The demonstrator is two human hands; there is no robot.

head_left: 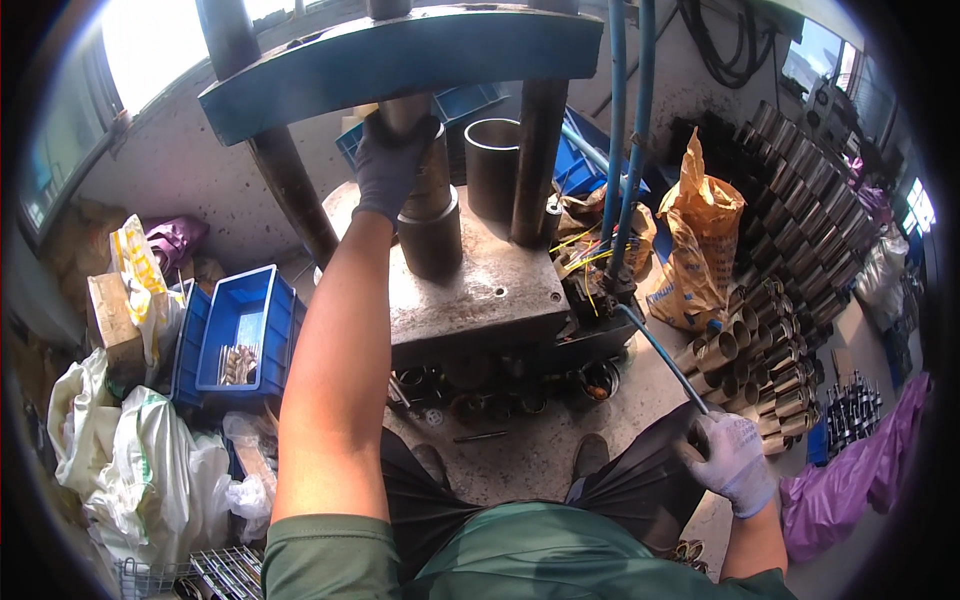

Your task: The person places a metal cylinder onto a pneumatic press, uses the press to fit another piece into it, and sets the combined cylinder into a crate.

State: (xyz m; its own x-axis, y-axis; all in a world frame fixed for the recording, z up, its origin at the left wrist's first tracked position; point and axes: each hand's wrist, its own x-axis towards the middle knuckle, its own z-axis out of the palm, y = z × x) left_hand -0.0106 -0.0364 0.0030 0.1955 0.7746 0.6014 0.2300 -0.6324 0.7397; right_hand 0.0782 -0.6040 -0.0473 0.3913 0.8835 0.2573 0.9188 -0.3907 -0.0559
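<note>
My left hand, in a dark glove, reaches up under the blue crossbeam of a press. Its fingers wrap round the upper part of a metal sleeve, partly hiding it. The sleeve stands upright on a wider dark cylinder, which rests on the press's steel table. At the lower right my right hand, in a pale glove, is closed round the end of a thin blue lever. That lever slopes up to a valve fitting beside the table.
A wide dark tube stands behind the sleeve, near a press column. Blue bins and white sacks crowd the left. At right are a torn brown paper bag, stacked metal tubes and purple sheeting.
</note>
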